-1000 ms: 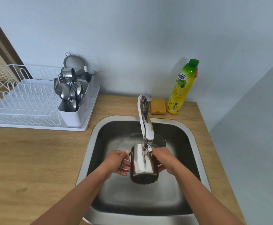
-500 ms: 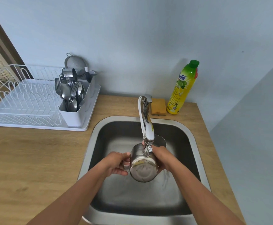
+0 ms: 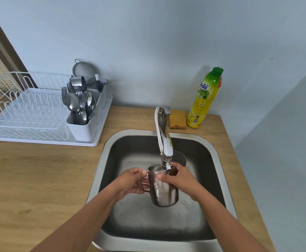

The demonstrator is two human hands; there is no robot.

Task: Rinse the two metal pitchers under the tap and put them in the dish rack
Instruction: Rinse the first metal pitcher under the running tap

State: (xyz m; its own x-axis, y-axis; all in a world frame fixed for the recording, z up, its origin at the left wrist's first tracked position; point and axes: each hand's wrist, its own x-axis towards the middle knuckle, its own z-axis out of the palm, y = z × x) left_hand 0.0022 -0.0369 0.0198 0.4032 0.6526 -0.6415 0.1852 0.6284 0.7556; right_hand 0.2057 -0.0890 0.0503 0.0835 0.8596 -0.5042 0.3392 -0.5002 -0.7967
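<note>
A metal pitcher (image 3: pixel 164 192) is held upright over the sink (image 3: pixel 210 148), its mouth right under the tap spout (image 3: pixel 165 151). My left hand (image 3: pixel 130 180) grips its wire handle on the left side. My right hand (image 3: pixel 182 180) wraps the pitcher's upper right side, thumb across its front. Part of a second metal pitcher (image 3: pixel 180 157) shows behind the tap, in the sink's back. The white dish rack (image 3: pixel 30 115) stands on the counter to the left.
A cutlery holder (image 3: pixel 81 110) full of forks and spoons, a small metal cup and a strainer (image 3: pixel 84 70) sit at the rack's right end. A yellow sponge (image 3: pixel 177 119) and a dish soap bottle (image 3: pixel 205 99) stand behind the sink by the wall.
The pitcher was tipped with its base toward me half a second ago; it is now turned back upright under the spout. Both hands stayed on it.
</note>
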